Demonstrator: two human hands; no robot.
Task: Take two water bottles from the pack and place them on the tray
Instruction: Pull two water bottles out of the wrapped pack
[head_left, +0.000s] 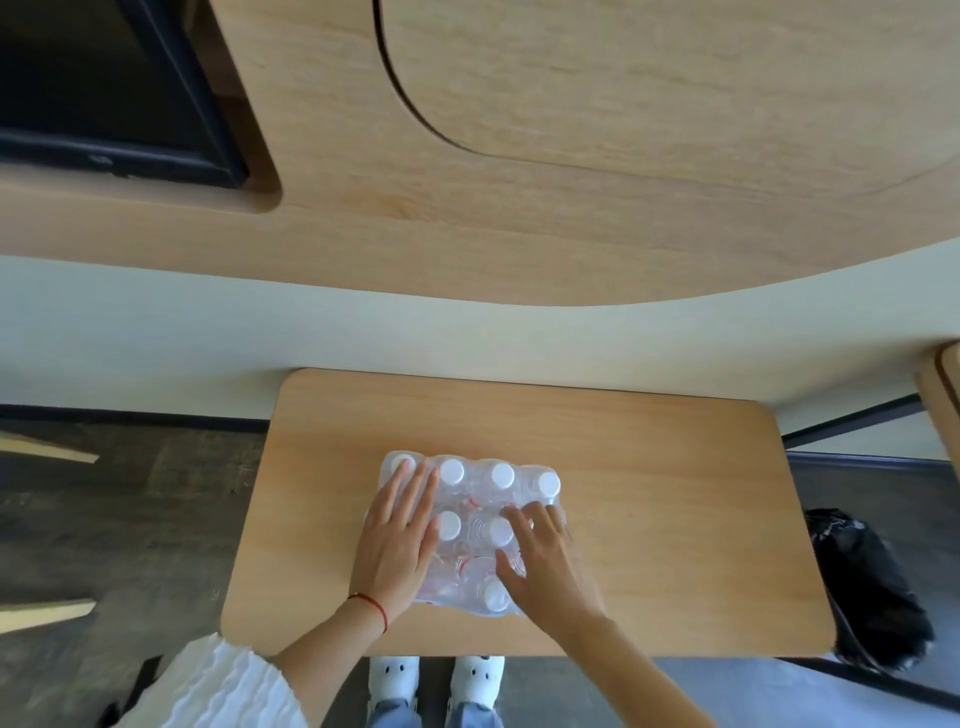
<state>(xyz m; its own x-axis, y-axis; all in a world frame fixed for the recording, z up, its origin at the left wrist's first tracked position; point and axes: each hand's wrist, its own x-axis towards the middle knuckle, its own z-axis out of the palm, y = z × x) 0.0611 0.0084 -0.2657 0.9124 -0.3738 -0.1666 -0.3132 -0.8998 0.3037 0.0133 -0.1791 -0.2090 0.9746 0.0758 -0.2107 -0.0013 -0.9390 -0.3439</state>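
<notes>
A shrink-wrapped pack of clear water bottles (483, 499) with white caps stands in the middle of a small wooden table (649, 493). My left hand (397, 540) lies flat on the pack's left side, fingers spread and straight. My right hand (540, 556) rests on the pack's right front part with fingers curled into the plastic wrap beside a white cap (500, 531). Whether those fingers grip the wrap is unclear. No tray is in view.
A black bag (867, 592) sits on the floor at the table's right edge. A wood-panelled wall with a dark screen (104, 88) rises behind the table. White shoes (395, 675) show below the table's near edge.
</notes>
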